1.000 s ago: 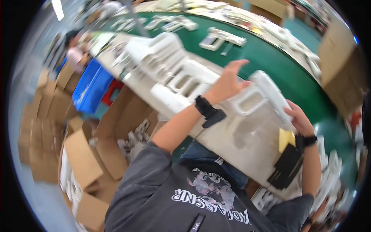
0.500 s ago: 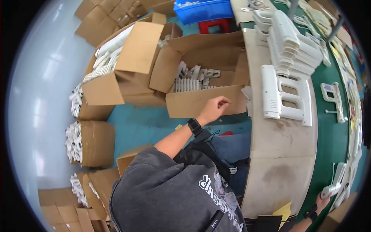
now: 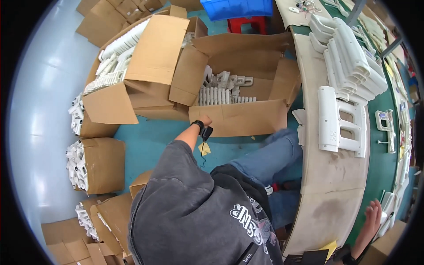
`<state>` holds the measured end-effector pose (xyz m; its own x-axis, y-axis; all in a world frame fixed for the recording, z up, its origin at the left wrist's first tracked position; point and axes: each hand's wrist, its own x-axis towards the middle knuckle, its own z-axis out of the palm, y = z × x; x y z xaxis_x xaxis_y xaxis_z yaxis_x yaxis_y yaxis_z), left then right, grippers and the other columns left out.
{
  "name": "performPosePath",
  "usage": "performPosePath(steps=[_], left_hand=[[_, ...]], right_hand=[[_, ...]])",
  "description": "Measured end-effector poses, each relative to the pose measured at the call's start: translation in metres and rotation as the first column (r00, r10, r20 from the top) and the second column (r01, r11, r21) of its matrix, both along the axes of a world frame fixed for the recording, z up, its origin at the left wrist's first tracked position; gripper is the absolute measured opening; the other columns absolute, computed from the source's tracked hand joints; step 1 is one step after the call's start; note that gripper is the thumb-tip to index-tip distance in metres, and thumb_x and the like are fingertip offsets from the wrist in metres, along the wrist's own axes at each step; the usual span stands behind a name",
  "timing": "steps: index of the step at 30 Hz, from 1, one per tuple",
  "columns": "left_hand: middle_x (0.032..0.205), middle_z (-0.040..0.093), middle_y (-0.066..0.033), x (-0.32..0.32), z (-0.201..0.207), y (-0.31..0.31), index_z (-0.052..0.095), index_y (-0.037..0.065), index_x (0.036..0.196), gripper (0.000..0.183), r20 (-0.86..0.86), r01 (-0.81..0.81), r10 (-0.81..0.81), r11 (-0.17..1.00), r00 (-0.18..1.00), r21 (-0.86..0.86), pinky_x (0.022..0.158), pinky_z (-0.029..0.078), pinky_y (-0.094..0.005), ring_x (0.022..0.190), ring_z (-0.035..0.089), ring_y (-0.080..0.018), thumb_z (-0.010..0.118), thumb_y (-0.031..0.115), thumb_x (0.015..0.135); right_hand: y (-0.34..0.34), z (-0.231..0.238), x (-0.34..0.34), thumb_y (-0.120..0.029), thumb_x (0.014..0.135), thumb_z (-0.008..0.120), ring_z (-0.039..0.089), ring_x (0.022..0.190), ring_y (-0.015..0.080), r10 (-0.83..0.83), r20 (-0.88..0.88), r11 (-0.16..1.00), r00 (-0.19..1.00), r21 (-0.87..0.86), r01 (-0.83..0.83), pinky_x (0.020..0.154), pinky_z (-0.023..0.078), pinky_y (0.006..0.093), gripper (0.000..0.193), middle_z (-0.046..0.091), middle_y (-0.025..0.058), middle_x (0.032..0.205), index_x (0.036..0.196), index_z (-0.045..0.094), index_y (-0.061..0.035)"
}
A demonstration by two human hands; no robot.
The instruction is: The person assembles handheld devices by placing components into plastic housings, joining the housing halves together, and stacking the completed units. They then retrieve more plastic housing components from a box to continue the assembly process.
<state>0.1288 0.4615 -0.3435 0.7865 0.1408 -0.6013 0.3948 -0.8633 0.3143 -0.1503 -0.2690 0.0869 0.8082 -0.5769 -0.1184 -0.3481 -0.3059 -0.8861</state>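
My left hand (image 3: 206, 120) is curled into a loose fist beside the front flap of an open cardboard box (image 3: 238, 118), with nothing visible in it. A black band and a black piece with a dangling cord (image 3: 204, 152) are on that wrist. Inside the box stand a row of white plastic housings (image 3: 215, 96) and several loose white parts. At the lower right, my right hand (image 3: 373, 216) is raised with its fingers stretched out, holding nothing. It is next to a white handheld plastic piece (image 3: 388, 204) on the green bench strip (image 3: 364, 194).
Stacked white housings (image 3: 349, 57) and one white framed housing (image 3: 338, 119) lie on the beige bench (image 3: 327, 176). Filled cartons (image 3: 104, 165) line the left side. A blue bin (image 3: 236, 9) rests on a red stool (image 3: 247, 25). My leg (image 3: 269, 154) extends toward the box.
My right hand has let go of the white handheld piece and opened. My left hand has swung left and closer to my body. One leg now reaches forward, and the bench appears shifted right.
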Motion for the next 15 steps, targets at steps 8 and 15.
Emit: performPosePath(steps=[8, 15], left_hand=[[0.124, 0.065, -0.0238, 0.037, -0.018, 0.025, 0.073, 0.003, 0.110, 0.034, 0.135, -0.060, 0.027, 0.967, 0.990, 0.249, 0.095, 0.051, -0.0487, 0.115, 0.062, -0.0403, 0.061, 0.022, 0.085], [0.147, 0.042, -0.0182, 0.174, -0.025, -0.027, 0.047, 0.005, 0.140, 0.062, 0.115, -0.276, 0.267, 0.958, 0.957, 0.076, 0.109, 0.035, -0.0574, 0.136, 0.039, -0.0416, 0.066, 0.022, 0.084]], right_hand=[[0.317, -0.002, 0.248, -0.020, 0.102, 0.057, 0.064, 0.094, 0.0153, 0.861, 0.137, 0.381, 0.490, 0.464, -0.800, 0.090, 0.052, 0.0306, 0.038, 0.068, 0.0109, 0.109, 0.131, 0.056, 0.0035], [0.422, -0.301, 0.467, -0.031, 0.100, 0.061, 0.061, 0.114, 0.0266, 0.713, -0.073, 0.498, 0.697, 0.753, -0.430, 0.099, 0.052, 0.0359, 0.053, 0.059, 0.0162, 0.132, 0.140, 0.047, 0.0015]])
